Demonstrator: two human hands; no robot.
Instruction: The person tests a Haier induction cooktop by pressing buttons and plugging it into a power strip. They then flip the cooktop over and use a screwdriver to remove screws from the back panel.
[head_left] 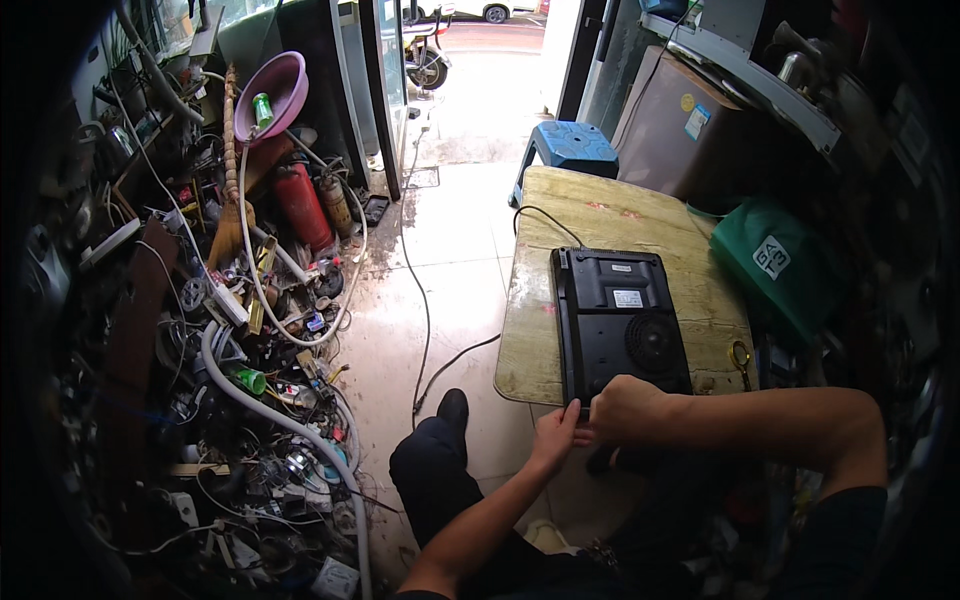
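A black induction cooker lies bottom side up on a worn wooden table, showing its round fan grille, labels and a black cord from its far end. My left hand is at its near left corner, thumb up against the edge and fingers closed there. Beside it, my right hand is curled into a fist at the cooker's near edge. Whatever the right fingers grip is hidden behind the hand. Scissors with yellow handles lie near the table's right edge.
A green bag sits against the table's right side, and a blue plastic stool stands beyond its far end. Tangled parts and hoses cover the floor at left, near a red cylinder and pink basin. A cable crosses the floor.
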